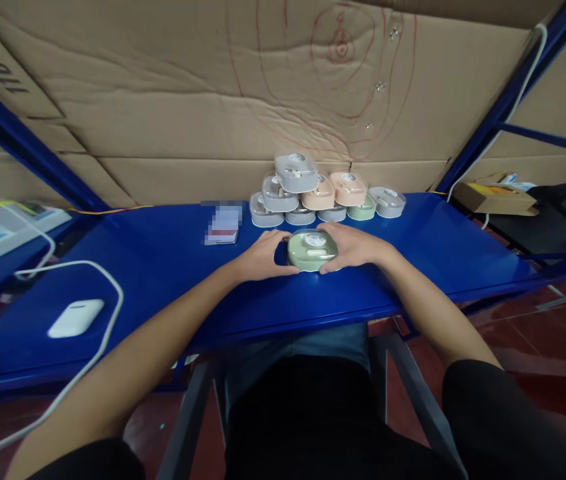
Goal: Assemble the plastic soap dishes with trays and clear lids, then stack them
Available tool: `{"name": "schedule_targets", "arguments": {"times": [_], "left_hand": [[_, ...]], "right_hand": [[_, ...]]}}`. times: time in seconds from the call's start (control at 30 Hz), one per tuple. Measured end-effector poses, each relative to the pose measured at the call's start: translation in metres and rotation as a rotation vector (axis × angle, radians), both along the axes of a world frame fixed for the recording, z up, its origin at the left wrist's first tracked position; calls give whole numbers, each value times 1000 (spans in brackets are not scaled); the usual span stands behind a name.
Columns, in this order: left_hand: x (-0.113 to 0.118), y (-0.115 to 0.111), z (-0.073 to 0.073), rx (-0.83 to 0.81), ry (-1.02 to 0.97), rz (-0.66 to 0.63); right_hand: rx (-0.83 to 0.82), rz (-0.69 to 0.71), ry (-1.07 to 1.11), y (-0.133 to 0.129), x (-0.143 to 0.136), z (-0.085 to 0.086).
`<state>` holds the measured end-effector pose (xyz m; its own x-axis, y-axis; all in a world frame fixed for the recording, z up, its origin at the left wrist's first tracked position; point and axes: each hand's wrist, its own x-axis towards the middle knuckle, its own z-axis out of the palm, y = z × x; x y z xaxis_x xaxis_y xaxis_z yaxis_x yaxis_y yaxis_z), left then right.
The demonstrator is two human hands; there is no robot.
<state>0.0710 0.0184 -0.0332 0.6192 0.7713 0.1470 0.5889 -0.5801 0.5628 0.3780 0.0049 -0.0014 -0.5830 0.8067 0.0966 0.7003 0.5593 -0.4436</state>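
Blue table (443,243) takes the load

Along the back, a row of clear-lidded plastic boxes (267,215), four grey, one green! Left of them lies a smartphone (225,223); nearer the left end, a white earbud case (77,318)!

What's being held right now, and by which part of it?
A green box, held by its opposite ends: left hand at the left end, right hand at the right.

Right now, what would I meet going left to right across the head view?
White case → phone → held green box → rightmost grey box → cardboard carton.
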Motion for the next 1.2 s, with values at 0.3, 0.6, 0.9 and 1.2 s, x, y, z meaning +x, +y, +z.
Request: {"name": "schedule_targets", "arguments": {"times": [0.3, 0.6, 0.9, 1.2], "left_hand": [[-4, -2, 2, 18, 66, -62], [-4, -3, 2, 21, 65, -68], [-3, -3, 3, 17, 82, -73], [-2, -3, 2, 32, 64, -76]], "right_hand": [[-35, -746, -352, -28, 125, 0], [-3, -1175, -365, -17, 161, -10], [448, -983, -216, -32, 103, 18], [283, -803, -138, 76, 24, 35]]}}
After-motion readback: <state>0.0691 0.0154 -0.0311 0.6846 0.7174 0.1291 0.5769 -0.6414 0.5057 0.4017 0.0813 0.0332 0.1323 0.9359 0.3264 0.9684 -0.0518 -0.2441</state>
